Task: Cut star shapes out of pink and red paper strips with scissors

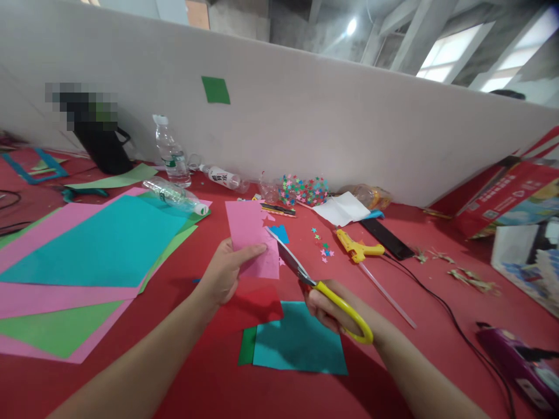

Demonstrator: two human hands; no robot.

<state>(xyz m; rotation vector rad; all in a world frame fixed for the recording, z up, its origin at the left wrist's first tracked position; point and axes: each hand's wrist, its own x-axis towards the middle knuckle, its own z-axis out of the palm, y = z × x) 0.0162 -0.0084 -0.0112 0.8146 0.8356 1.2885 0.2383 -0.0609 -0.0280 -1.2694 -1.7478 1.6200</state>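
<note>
My left hand (227, 267) pinches a pink sheet of paper (247, 224) between thumb and fingers, holding it up over the table. In my right hand (325, 305) is a pair of scissors (345, 308) with yellow handles. Its blades point up and left, with the tip against the right side of the pink paper, near my left thumb. Whether the blades are parted is hard to see. Below my hands lie a red sheet (255, 305), a teal sheet (301, 343) and a green piece (247, 347) partly under the teal one.
Large coloured sheets (100, 244) cover the left side. Plastic bottles (172, 154), a dark flask (100, 134) and a bag of coloured stars (301, 189) stand along the white partition. A yellow glue gun (358, 247) with a cord, a black phone (386, 237) and a red box (506, 198) are rightward.
</note>
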